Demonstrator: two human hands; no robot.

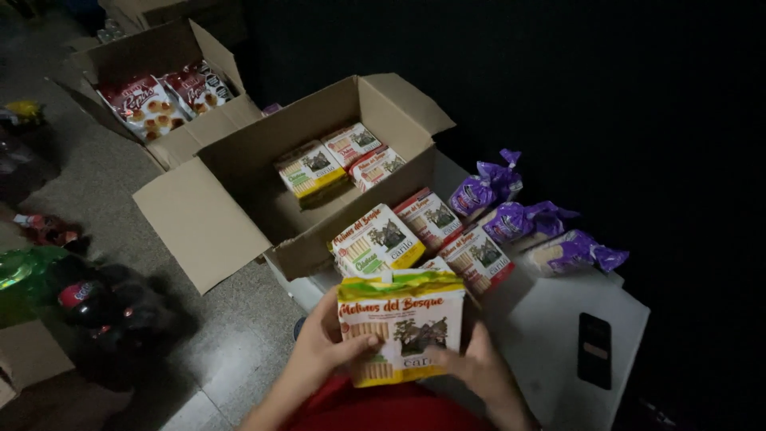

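Both hands — left hand (323, 351), right hand (479, 369) — grip the yellow-edged white cracker packet (401, 327), upright; the open brown cardboard box (239, 172) lies at eleven o'clock.

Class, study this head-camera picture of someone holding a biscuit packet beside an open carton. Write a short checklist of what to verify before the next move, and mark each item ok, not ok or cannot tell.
1. Both hands grip the yellow biscuit packet: left hand on its left edge, right hand at its lower right. Ok.
2. Open cardboard carton has its flaps spread. Ok.
3. Free room inside the carton beside the packets in the carton. Ok.
4. Packets on the white table lie close together, overlapping. Ok.
5. Black phone lies apart from the packets. Ok.
6. Held packet sealed and undamaged: cannot tell, the light is dim.
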